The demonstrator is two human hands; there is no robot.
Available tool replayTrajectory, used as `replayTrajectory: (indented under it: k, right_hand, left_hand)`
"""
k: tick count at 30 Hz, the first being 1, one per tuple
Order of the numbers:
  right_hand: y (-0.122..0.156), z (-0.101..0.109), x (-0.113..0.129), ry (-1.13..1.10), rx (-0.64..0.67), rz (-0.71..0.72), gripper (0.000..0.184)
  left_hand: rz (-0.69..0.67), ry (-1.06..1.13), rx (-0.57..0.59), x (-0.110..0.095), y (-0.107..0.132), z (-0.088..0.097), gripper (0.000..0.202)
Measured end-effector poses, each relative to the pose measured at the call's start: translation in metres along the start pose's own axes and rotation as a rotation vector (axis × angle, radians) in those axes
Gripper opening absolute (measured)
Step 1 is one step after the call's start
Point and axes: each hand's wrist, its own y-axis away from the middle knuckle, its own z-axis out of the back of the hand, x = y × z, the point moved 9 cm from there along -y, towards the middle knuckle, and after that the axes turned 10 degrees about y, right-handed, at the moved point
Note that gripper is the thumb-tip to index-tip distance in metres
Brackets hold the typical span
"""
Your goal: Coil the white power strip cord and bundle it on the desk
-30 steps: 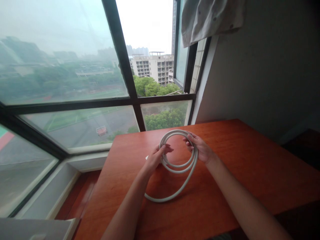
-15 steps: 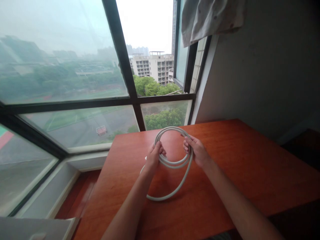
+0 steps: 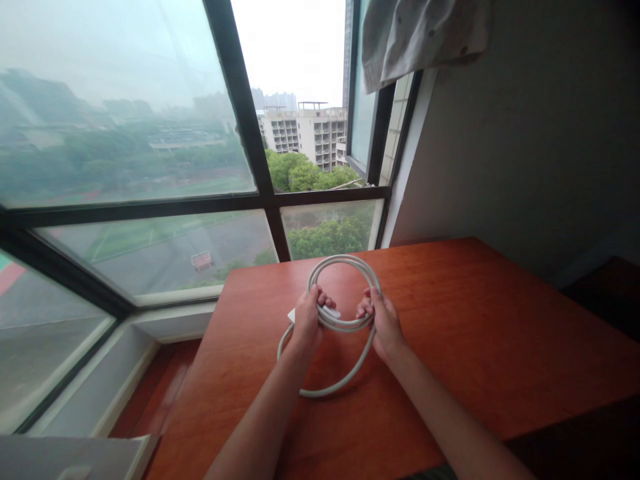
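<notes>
A pale grey cable [image 3: 344, 259] is wound into a round coil of several turns, held up over the reddish-brown table [image 3: 450, 313]. My left hand [image 3: 311, 317] is closed around the coil's left side. On the right side, my right hand [image 3: 383, 317] grips the turns, thumb on the near face and fingers curled inside the ring. A loose length of the cable hangs in a wide loop below the coil and passes behind my left forearm. Next to my left hand a white end piece [image 3: 291, 315] shows, partly hidden; I cannot make out its kind.
Beyond the table stands a dark-framed window [image 3: 270, 197], with one pane swung outward at the right. A light curtain [image 3: 425, 40] hangs at the top right, beside a grey wall [image 3: 510, 147]. Wooden floor [image 3: 155, 380] shows past the table's left edge.
My right hand has slid down the coil's right side and turned, its fingers now further inside the ring. The loose loop has drawn in slightly, and more of the white end piece shows.
</notes>
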Motion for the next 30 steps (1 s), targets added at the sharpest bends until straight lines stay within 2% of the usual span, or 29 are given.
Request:
replayTrajectory:
  k: [4,9,15,19,24,30]
  right_hand:
    - [-0.004,0.002,0.0,0.006,0.026,-0.005,0.032]
    - [-0.009,0.013,0.004,0.048,-0.027,0.028,0.035]
    - [-0.011,0.02,0.002,0.07,-0.034,0.076,0.035]
    - [-0.012,0.025,0.0,0.083,-0.052,0.09,0.036]
    - [-0.013,0.027,0.001,0.105,-0.053,0.093,0.035]
    - [-0.01,0.022,0.006,0.117,-0.029,0.094,0.035]
  left_hand:
    - [0.078,-0.032,0.079,0.002,-0.001,-0.004,0.03]
    - [0.209,-0.159,0.114,0.005,0.005,-0.005,0.028]
    - [0.303,-0.343,0.204,0.003,0.013,-0.006,0.038]
    - [0.313,-0.469,0.274,0.002,0.017,-0.009,0.051]
    - [0.264,-0.528,0.238,0.005,0.012,-0.003,0.058]
    - [0.191,-0.493,0.133,0.015,0.002,0.008,0.051]
